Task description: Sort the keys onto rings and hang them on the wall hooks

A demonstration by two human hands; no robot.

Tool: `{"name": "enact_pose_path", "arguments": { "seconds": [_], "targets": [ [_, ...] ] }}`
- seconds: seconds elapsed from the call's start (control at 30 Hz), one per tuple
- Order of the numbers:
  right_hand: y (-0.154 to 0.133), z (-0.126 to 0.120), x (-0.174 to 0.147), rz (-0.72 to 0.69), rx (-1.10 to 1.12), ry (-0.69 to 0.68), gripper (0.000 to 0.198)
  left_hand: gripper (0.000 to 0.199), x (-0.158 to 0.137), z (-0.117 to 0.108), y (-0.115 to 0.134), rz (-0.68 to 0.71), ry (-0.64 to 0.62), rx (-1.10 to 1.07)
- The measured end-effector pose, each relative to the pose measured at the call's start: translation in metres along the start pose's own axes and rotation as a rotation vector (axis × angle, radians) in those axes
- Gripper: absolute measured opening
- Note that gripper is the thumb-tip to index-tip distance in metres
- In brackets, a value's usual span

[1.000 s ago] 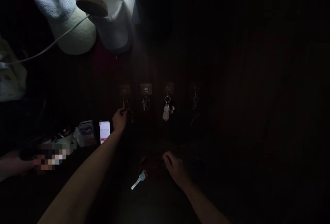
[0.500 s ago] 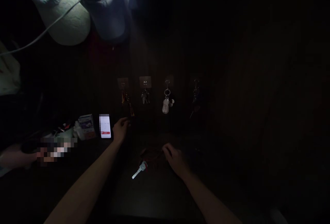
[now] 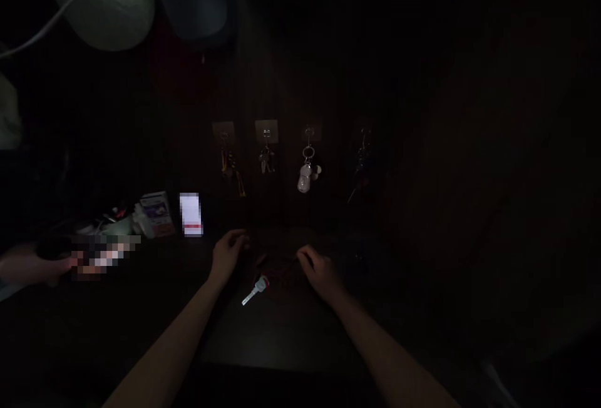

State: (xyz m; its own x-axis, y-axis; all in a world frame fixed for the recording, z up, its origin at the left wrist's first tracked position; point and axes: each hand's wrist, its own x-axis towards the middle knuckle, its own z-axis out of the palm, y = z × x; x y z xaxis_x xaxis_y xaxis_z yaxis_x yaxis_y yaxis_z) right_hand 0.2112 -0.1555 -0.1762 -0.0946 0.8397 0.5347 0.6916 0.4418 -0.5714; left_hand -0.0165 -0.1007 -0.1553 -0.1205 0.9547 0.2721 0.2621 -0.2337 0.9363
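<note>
A key (image 3: 255, 290) with a pale blade lies on the dark tabletop between my hands. Beside its head is a dark reddish strand or cord (image 3: 282, 275), hard to make out in the gloom. My left hand (image 3: 228, 256) is just left of and above the key, its fingers loosely curved and apart, with nothing visible in them. To the right, my right hand (image 3: 320, 271) has thumb and fingers pressed together at the reddish strand's end; what they pinch, if anything, is too dark to tell.
Key bunches, one with a pale fob (image 3: 305, 178), hang from wall hooks. A lit phone (image 3: 190, 214) stands behind my left hand, near a small box (image 3: 158, 213). Another person's hand (image 3: 37, 264) is at far left. Caps (image 3: 110, 10) hang above.
My left hand has come down from beside the phone towards the key. The view has tilted down, so the hooks and caps sit higher. My right hand stays near the strand.
</note>
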Motion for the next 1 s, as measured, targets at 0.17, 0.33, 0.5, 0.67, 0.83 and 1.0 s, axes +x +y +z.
{"name": "enact_pose_path", "arguments": {
  "seconds": [0.17, 0.33, 0.5, 0.67, 0.83, 1.0],
  "targets": [
    [0.002, 0.001, 0.0, -0.012, 0.016, 0.003, 0.027, 0.029, -0.01, 0.004, -0.009, 0.039, -0.099, 0.039],
    [0.002, 0.001, 0.0, -0.005, 0.013, -0.009, 0.026, 0.024, -0.017, -0.001, -0.013, 0.108, -0.213, 0.174],
    [0.0, 0.0, 0.0, 0.011, -0.003, -0.017, 0.027, 0.021, -0.022, -0.005, -0.009, 0.176, -0.296, 0.267],
    [0.0, 0.0, -0.001, 0.006, -0.017, -0.021, 0.027, 0.018, -0.025, 0.001, -0.012, 0.337, -0.398, 0.308],
    [0.002, 0.002, 0.0, -0.004, -0.01, -0.024, 0.026, 0.021, -0.028, 0.008, -0.016, 0.49, -0.442, 0.423],
    [0.001, 0.002, -0.001, -0.019, -0.032, -0.013, 0.026, 0.023, -0.028, 0.009, -0.017, 0.548, -0.447, 0.51]
  ]
}}
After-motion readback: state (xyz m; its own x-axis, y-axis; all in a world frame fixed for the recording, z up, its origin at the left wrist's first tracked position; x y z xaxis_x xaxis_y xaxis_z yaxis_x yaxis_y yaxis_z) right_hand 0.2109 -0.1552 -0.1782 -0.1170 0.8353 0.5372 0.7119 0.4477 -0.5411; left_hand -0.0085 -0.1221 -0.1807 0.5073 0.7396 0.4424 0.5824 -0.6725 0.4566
